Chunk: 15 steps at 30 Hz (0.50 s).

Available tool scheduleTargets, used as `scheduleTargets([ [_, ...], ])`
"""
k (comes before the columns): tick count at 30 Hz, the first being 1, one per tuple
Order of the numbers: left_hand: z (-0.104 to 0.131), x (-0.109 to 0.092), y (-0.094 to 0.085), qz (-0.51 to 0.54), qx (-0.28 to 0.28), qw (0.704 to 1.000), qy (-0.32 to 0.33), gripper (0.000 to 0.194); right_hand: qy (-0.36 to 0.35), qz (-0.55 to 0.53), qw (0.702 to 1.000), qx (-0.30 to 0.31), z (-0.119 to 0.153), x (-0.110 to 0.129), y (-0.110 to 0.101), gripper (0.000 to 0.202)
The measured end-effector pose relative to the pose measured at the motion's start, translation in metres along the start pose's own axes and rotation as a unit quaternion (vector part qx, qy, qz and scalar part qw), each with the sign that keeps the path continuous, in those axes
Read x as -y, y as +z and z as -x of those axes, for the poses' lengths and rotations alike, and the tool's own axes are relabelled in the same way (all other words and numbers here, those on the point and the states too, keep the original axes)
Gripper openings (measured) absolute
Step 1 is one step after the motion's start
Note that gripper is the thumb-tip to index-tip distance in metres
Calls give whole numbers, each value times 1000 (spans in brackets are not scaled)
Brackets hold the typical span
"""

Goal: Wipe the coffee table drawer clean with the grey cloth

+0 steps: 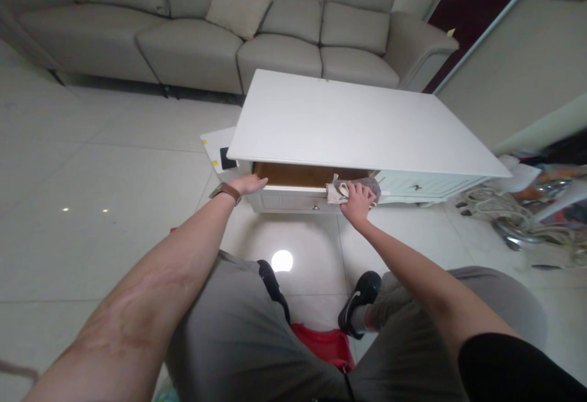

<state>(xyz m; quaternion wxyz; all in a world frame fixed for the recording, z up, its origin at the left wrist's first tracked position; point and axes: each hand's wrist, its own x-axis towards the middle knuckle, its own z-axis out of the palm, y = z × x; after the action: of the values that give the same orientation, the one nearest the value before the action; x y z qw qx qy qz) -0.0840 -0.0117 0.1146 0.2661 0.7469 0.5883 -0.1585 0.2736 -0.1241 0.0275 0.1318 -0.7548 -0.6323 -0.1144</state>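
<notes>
A white coffee table (358, 122) stands ahead with its left drawer (293, 195) pulled partly out, showing a brown wooden inside. My left hand (251, 184) rests at the drawer's left front corner, thumb along the edge, the other fingers mostly hidden. At the drawer's right front corner my right hand (358, 202) is closed on a cloth (337, 192), cream and printed on its left part. A grey fuzzy piece (372, 187) lies beside and behind the fingers; whether it belongs to the same cloth is unclear.
Behind the table stands a long grey sofa (192, 41) with a beige cushion (239, 3). A white board (213, 145) juts out at the table's left. Coiled cables (486, 203) and clutter lie at the right. A red plastic object (323, 344) is on the floor between my feet.
</notes>
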Motion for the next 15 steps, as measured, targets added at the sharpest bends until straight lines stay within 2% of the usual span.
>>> scheduleTargets([
  [15, -6, 3, 3, -10, -6, 1000, 14, 72, 6, -5, 1000, 7, 2, 2, 1, 65],
])
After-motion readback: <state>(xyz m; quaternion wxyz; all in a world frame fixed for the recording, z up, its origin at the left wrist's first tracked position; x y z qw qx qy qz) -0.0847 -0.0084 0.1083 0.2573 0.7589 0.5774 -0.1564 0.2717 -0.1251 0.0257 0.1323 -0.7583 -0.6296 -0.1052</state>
